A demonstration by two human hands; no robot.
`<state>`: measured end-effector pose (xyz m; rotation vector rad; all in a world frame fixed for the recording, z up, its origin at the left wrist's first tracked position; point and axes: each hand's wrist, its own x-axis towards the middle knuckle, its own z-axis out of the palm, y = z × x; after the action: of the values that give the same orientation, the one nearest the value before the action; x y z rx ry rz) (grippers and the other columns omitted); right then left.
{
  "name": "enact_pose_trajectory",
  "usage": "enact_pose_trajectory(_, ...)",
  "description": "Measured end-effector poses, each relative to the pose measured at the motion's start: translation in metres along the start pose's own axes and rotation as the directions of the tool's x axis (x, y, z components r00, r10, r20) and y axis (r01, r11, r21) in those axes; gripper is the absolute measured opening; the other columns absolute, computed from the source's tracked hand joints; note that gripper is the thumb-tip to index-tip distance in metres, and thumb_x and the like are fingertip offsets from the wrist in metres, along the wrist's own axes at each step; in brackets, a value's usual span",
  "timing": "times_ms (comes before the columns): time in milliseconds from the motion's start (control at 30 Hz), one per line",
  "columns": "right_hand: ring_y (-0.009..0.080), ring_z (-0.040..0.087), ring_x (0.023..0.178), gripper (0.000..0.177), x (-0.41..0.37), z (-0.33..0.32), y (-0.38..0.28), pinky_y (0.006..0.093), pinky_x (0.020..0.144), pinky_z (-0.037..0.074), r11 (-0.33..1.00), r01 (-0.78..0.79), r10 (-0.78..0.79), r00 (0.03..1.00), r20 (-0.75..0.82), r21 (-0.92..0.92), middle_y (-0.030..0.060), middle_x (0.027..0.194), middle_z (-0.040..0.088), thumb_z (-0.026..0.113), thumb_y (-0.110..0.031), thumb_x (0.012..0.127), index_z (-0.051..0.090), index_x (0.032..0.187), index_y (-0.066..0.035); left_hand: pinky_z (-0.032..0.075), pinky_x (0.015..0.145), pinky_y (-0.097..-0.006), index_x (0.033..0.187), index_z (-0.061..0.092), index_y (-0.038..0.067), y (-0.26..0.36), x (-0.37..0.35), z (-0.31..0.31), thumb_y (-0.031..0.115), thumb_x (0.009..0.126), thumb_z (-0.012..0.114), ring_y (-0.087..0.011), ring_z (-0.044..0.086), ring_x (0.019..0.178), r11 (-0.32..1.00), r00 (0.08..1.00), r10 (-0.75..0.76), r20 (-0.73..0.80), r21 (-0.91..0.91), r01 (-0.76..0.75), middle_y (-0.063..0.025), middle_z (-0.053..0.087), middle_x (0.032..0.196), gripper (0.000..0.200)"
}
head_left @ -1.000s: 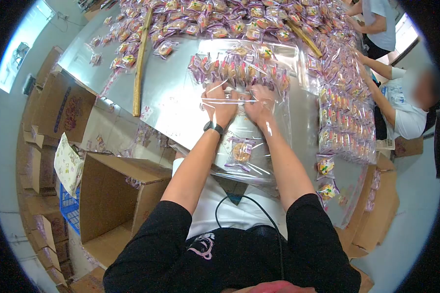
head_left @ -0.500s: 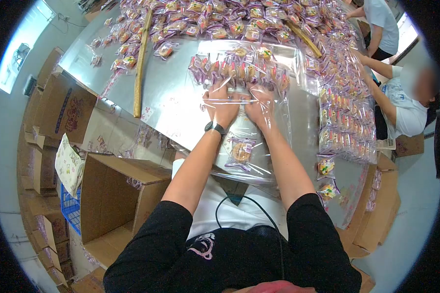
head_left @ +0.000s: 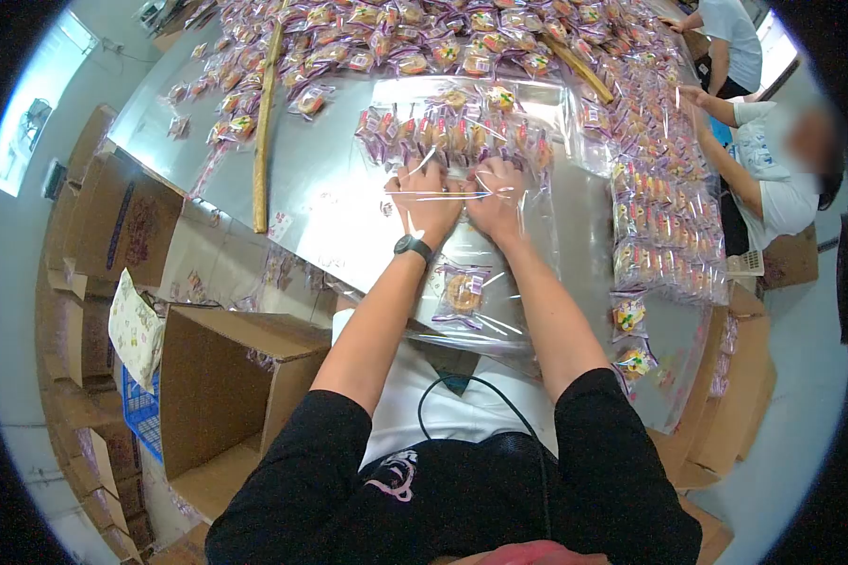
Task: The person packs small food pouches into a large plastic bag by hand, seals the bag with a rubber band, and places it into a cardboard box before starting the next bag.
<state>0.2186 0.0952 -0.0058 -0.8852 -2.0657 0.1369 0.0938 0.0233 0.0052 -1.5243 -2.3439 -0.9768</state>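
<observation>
My left hand point(head_left: 428, 200), with a dark watch on its wrist, and my right hand point(head_left: 496, 198) lie side by side under a sheet or bag of clear plastic film point(head_left: 543, 273). The fingers of both hands are curled against the near side of a row of wrapped pastries point(head_left: 443, 137), standing on edge in clear and purple wrappers. Fingertips are partly hidden by wrappers and glare. Two more wrapped pastries lie just beyond the row. Between my forearms a single wrapped pastry point(head_left: 464, 290) lies flat near the table edge.
The metal table point(head_left: 320, 179) carries a large heap of wrapped pastries point(head_left: 396, 42) at the back and stacked rows point(head_left: 667, 221) at right. Two wooden sticks point(head_left: 266, 141) lie on it. An open cardboard box point(head_left: 217, 395) stands at left. A co-worker point(head_left: 773, 179) works at right.
My hands have barely moved and stay against the row, their fingers slightly more bent. The co-worker at right has shifted their arms, and one hand is raised higher.
</observation>
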Motion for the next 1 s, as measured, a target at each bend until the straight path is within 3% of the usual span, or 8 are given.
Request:
enact_pose_trajectory(167, 0.0343, 0.067, 0.084, 0.019, 0.001, -0.004, -0.002, 0.0464, 0.085, 0.051, 0.996, -0.006, 0.001, 0.998, 0.056, 0.090, 0.0137, 0.081, 0.070, 0.073, -0.023, 0.085, 0.072, 0.082, -0.005, 0.041, 0.097, -0.0495, 0.096, 0.073, 0.011, 0.000, -0.001, 0.002, 0.027, 0.084, 0.068, -0.0307, 0.062, 0.101, 0.997, 0.998, 0.069, 0.006, -0.030, -0.069, -0.0089, 0.070, 0.098, 0.020)
enact_pose_trajectory(267, 0.0347, 0.067, 0.081, 0.020, 0.001, -0.004, -0.008, 0.0465, 0.084, 0.052, 0.999, 0.019, -0.020, 1.000, 0.006, 0.049, 0.0141, 0.082, 0.070, 0.070, -0.024, 0.087, 0.072, 0.081, -0.005, 0.044, 0.091, -0.0504, 0.084, 0.071, 0.009, -0.001, -0.001, 0.009, 0.023, 0.086, 0.063, -0.0320, 0.065, 0.096, 0.980, 0.979, 0.148, -0.143, -0.113, -0.165, -0.0099, 0.070, 0.093, 0.016)
enact_pose_trajectory(467, 0.0355, 0.068, 0.084, 0.018, 0.002, -0.007, -0.018, 0.0473, 0.083, 0.054, 0.996, -0.022, 0.035, 0.990, 0.136, -0.092, 0.0145, 0.089, 0.071, 0.064, -0.020, 0.088, 0.072, 0.088, -0.005, 0.048, 0.097, -0.0425, 0.099, 0.076, 0.011, -0.004, 0.002, 0.003, 0.023, 0.089, 0.064, -0.0313, 0.063, 0.108, 0.978, 0.979, 0.199, 0.050, -0.074, -0.195, -0.0076, 0.073, 0.108, 0.020)
enact_pose_trajectory(700, 0.0372, 0.068, 0.094, 0.027, -0.007, -0.005, -0.023, 0.0475, 0.088, 0.054, 0.993, 0.089, -0.088, 0.996, 0.015, -0.075, 0.0186, 0.099, 0.073, 0.061, -0.015, 0.085, 0.074, 0.102, 0.000, 0.049, 0.103, -0.0456, 0.122, 0.068, 0.007, -0.032, -0.005, 0.019, 0.020, 0.092, 0.060, -0.0350, 0.060, 0.119, 0.825, 0.831, 0.555, 0.028, 0.110, -0.555, -0.0141, 0.068, 0.128, 0.034)
enact_pose_trajectory(800, 0.0418, 0.063, 0.115, 0.034, -0.022, -0.001, -0.020, 0.0506, 0.103, 0.049, 0.999, -0.018, 0.022, 0.996, 0.084, -0.041, 0.0257, 0.124, 0.067, 0.060, -0.015, 0.085, 0.071, 0.111, 0.004, 0.046, 0.107, -0.0453, 0.121, 0.068, 0.008, -0.027, -0.001, -0.011, 0.021, 0.090, 0.062, -0.0348, 0.062, 0.118, 0.941, 0.913, 0.327, 0.245, -0.175, -0.290, -0.0162, 0.068, 0.126, 0.035)
enact_pose_trajectory(900, 0.0464, 0.051, 0.134, 0.049, -0.028, -0.011, -0.017, 0.0538, 0.117, 0.037, 0.995, -0.072, 0.088, 0.969, 0.231, -0.074, 0.0299, 0.140, 0.058, 0.061, -0.016, 0.086, 0.061, 0.130, 0.007, 0.042, 0.111, -0.0445, 0.122, 0.068, 0.008, -0.021, 0.006, -0.044, 0.022, 0.088, 0.064, -0.0345, 0.062, 0.119, 0.987, 0.887, 0.152, 0.437, -0.119, -0.110, -0.0181, 0.068, 0.124, 0.037)
enact_pose_trajectory(933, 0.0470, 0.050, 0.135, 0.051, -0.029, -0.012, -0.018, 0.0545, 0.118, 0.035, 0.991, -0.030, 0.060, 0.969, 0.241, -0.127, 0.0304, 0.140, 0.057, 0.061, -0.016, 0.087, 0.059, 0.132, 0.007, 0.041, 0.112, -0.0471, 0.124, 0.067, 0.008, -0.024, -0.001, -0.053, 0.022, 0.088, 0.066, -0.0342, 0.060, 0.123, 0.930, 0.914, 0.297, 0.276, -0.302, -0.211, -0.0174, 0.068, 0.124, 0.039)
enact_pose_trajectory(1000, 0.0469, 0.046, 0.139, 0.055, -0.031, -0.017, -0.034, 0.0571, 0.121, 0.030, 0.979, -0.052, 0.103, 0.962, 0.253, -0.199, 0.0307, 0.144, 0.055, 0.062, -0.017, 0.088, 0.056, 0.137, 0.006, 0.031, 0.120, -0.0536, 0.132, 0.065, 0.006, -0.023, -0.010, -0.056, 0.031, 0.095, 0.060, -0.0365, 0.048, 0.140, 0.958, 0.907, 0.287, 0.307, -0.074, -0.278, -0.0192, 0.063, 0.136, 0.045)
